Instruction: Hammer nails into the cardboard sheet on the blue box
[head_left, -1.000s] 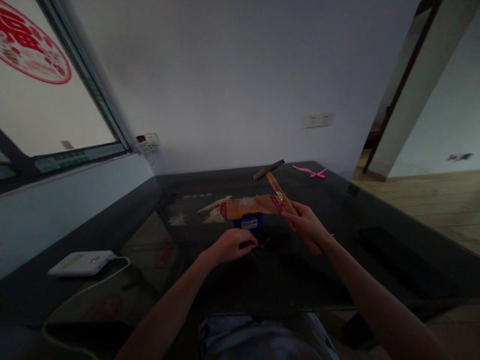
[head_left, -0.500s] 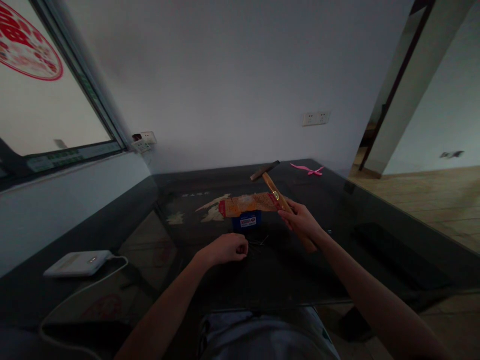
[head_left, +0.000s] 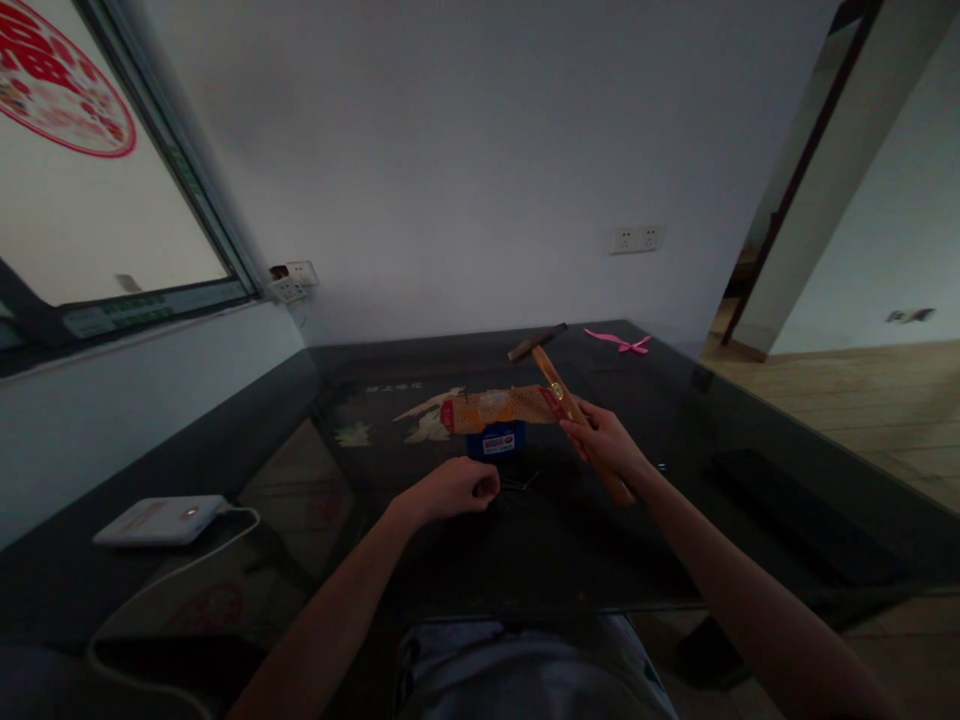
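My right hand (head_left: pixel 604 442) grips the wooden handle of a hammer (head_left: pixel 559 380), whose dark metal head points up and away over the table. My left hand (head_left: pixel 454 490) rests on the dark glass table (head_left: pixel 525 540) with its fingers pinched together; what they hold is too small to make out. Thin dark nails (head_left: pixel 521 487) lie just right of that hand. Behind them a strip of orange wood-like board (head_left: pixel 499 408) lies across a small blue box (head_left: pixel 495 440).
A white device (head_left: pixel 161 520) with a cable sits at the table's left edge. A pink ribbon (head_left: pixel 621 343) lies at the far right corner. Wall sockets (head_left: pixel 637 239) are behind. A window is on the left, a doorway and wooden floor on the right.
My left hand drew back from the nails and closed into a pinch. The hammer in my right hand dipped slightly and stayed raised.
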